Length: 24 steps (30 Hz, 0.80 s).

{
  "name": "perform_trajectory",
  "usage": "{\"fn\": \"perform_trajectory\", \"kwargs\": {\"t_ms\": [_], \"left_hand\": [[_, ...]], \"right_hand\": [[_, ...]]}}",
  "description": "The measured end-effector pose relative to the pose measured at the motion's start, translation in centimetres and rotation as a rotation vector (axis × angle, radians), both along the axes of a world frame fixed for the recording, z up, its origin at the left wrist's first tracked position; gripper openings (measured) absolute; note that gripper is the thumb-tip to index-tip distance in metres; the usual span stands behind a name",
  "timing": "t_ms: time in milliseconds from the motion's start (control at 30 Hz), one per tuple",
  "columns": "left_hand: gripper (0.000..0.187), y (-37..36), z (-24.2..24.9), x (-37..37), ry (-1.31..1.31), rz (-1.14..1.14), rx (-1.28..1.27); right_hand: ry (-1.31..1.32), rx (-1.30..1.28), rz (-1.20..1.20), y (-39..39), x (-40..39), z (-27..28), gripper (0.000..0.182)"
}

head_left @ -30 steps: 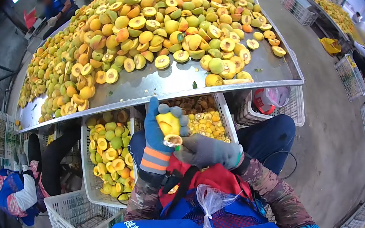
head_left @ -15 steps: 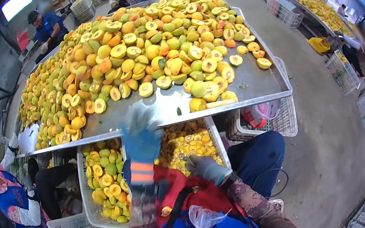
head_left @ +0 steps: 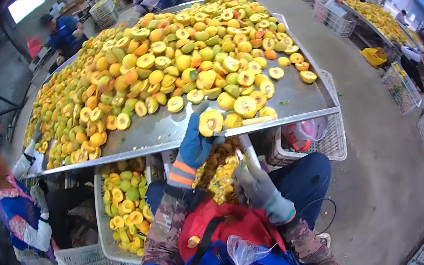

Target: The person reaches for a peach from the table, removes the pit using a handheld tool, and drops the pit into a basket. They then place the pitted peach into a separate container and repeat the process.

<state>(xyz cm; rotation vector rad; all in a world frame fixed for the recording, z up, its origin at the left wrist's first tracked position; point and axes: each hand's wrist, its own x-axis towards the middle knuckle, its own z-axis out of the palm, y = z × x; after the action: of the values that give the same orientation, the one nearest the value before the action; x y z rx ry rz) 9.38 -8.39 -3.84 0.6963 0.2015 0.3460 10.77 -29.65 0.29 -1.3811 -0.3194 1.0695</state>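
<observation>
Left hand (head_left: 195, 141): gloved, positioned at the near edge of the table (head_left: 148, 133), which it partly covers from view. Its fingers are closed on a fruit half (head_left: 211, 123), whose cut face is turned up toward the camera. Whether the fruit half touches the table cannot be determined.

Right hand (head_left: 256, 184): gloved, located below the table's near edge, to the right of the left hand and apart from it. Its fingers are closed around a small tool (head_left: 239, 155) (only the metal tip projects; the rest is covered by the glove). The tip points toward the table and is clear of the fruit half.

Surroundings, referenced to the table:
- On its top: a large heap of fruit (head_left: 159, 59), mostly cut halves.
- Below its near edge, left: a crate (head_left: 118, 255) filled with fruit halves.
- Below its near edge, centre: a second crate (head_left: 249, 151) containing yellow and brown pieces, nearest to both hands.
- Below its near right corner: a third crate (head_left: 335, 143) holding a red and clear bag (head_left: 312, 130).
- Beside its near left corner: a seated co-worker (head_left: 19, 211).
</observation>
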Motion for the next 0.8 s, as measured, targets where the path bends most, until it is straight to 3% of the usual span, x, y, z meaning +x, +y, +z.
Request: {"fn": "perform_trajectory", "kwargs": {"t_ms": [33,67,100,133,200,267,333,467,567,633,667,733,767,800], "left_hand": [[0.052,-0.7,0.5,-2.0,-0.006,-0.008,0.007],[0.05,-1.3,0.8,-3.7,-0.19,-0.074,-0.112],[0.05,-1.7,0.8,-5.0,-0.204,-0.025,-0.13],[0.05,-2.3,1.0,-6.0,-0.22,0.021,-0.148],[0.052,-3.9,2.7,-7.6,-0.221,0.135,-0.146],[0.059,-4.2,3.0,-9.0,-0.267,0.093,0.019],[0.066,-5.0,3.6,-9.7,-0.245,0.131,0.002],[0.074,-6.0,4.7,-10.2,-0.293,0.15,-0.001],[0.067,-6.3,5.0,-10.3,-0.327,0.157,-0.015],[0.066,-6.1,4.8,-10.1,-0.289,0.16,0.031],[0.065,-6.1,4.8,-10.0,-0.255,0.162,0.083],[0.06,-6.5,4.8,-10.4,-0.202,0.185,0.103],[0.057,-6.4,4.4,-10.4,-0.169,0.203,0.201],[0.055,-6.4,4.2,-10.4,-0.137,0.219,0.301]], "right_hand": [[-0.214,0.127,0.071,0.7,-0.3,0.5,0.024],[-0.431,0.254,0.136,1.3,-0.7,1.0,0.024],[-0.239,0.215,0.142,1.9,-1.2,1.8,0.025],[-0.238,0.21,0.145,2.1,-1.8,2.8,0.025],[0.205,0.213,0.11,2.3,-2.7,4.4,0.005],[0.154,0.261,0.109,2.4,-3.6,3.1,0.01],[-0.206,0.134,0.063,2.3,-4.4,2.7,0.012],[-0.465,0.127,0.069,2.0,-4.6,0.8,0.015],[-0.465,0.279,0.06,2.0,-4.0,1.3,0.027],[-0.033,0.024,0.092,1.5,-4.1,2.9,0.023],[-0.028,0.019,0.091,1.4,-3.9,1.9,0.023],[-1.027,0.186,0.089,1.4,-3.6,0.0,0.022],[-1.186,0.157,0.017,1.3,-3.8,0.0,0.023],[-1.183,0.156,0.018,1.3,-4.0,0.2,0.023]]}}
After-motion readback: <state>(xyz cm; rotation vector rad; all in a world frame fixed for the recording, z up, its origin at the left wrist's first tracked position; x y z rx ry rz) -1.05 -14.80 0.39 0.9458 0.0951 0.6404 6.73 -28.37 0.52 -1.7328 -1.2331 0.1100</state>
